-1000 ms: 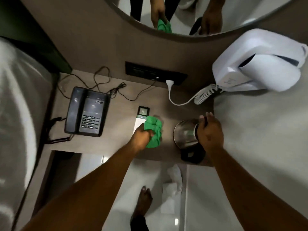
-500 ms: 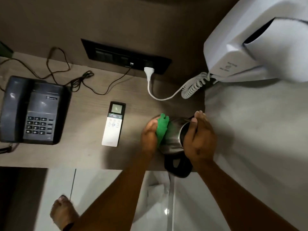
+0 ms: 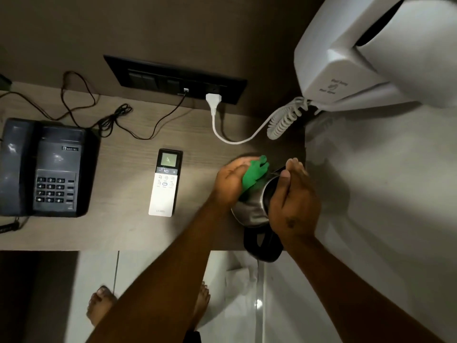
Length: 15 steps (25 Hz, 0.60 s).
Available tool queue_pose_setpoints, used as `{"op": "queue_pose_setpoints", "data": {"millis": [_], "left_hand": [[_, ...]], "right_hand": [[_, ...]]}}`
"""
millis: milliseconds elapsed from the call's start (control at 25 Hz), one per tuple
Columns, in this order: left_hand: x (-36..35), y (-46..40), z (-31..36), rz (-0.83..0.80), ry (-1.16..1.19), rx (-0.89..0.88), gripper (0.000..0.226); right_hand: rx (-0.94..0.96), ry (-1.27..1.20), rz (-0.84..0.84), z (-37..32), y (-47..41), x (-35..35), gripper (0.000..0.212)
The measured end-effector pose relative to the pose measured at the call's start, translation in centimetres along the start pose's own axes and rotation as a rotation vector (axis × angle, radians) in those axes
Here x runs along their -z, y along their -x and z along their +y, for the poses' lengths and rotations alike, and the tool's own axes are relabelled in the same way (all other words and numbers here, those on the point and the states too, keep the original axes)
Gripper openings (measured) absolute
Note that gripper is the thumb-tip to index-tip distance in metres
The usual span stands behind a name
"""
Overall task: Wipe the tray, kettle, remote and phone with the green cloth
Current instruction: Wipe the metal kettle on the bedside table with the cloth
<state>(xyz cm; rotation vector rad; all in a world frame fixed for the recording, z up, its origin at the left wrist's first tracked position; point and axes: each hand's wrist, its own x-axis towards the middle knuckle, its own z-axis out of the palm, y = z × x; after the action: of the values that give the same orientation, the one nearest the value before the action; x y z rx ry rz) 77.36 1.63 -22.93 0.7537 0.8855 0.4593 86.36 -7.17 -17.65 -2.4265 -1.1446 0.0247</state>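
A steel kettle (image 3: 249, 211) with a black handle (image 3: 263, 246) stands tilted at the right end of the wooden shelf (image 3: 123, 233). My left hand (image 3: 230, 181) presses the green cloth (image 3: 254, 175) against the kettle's left side. My right hand (image 3: 294, 201) grips the kettle's top and right side. A white remote (image 3: 164, 186) lies face up in the middle of the shelf. The dark desk phone (image 3: 44, 169) sits at the left. No tray is in view.
A black socket panel (image 3: 173, 80) on the back wall holds a white plug (image 3: 212, 100) whose coiled cord (image 3: 284, 122) runs to a white wall-mounted hair dryer (image 3: 371, 50). Thin black cables (image 3: 103, 117) trail behind the phone. My bare feet (image 3: 101, 308) stand on the tiled floor below.
My left hand moved the green cloth from the remote over to the kettle's left side and now further up it. My right hand stayed on the kettle, which has tipped.
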Motion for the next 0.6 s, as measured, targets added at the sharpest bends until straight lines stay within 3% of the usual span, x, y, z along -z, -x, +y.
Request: {"op": "queue_pose_setpoints", "data": {"millis": [120, 200, 280, 480, 600], "left_hand": [[-0.2, 5.5, -3.7, 0.155, -0.089, -0.166, 0.038], [0.1, 10.1, -7.1, 0.293, -0.055, -0.125, 0.036], [0.7, 9.2, -7.6, 0.383, -0.02, -0.039, 0.035], [-0.3, -1.9, -0.4, -0.046, -0.079, 0.004, 0.037], [0.4, 1.6, -3.1, 0.042, -0.05, -0.047, 0.049]], "right_hand": [[-0.014, 0.011, 0.001, -0.4, 0.1, 0.2, 0.053], [-0.027, 0.005, 0.016, -0.5, 0.0, 0.3, 0.052], [-0.028, -0.006, 0.011, -0.7, 0.2, 0.3, 0.052], [-0.055, -0.001, -0.01, -0.3, 0.1, 0.1, 0.054], [-0.06, -0.002, -0.026, -0.4, 0.2, 0.3, 0.056]]}}
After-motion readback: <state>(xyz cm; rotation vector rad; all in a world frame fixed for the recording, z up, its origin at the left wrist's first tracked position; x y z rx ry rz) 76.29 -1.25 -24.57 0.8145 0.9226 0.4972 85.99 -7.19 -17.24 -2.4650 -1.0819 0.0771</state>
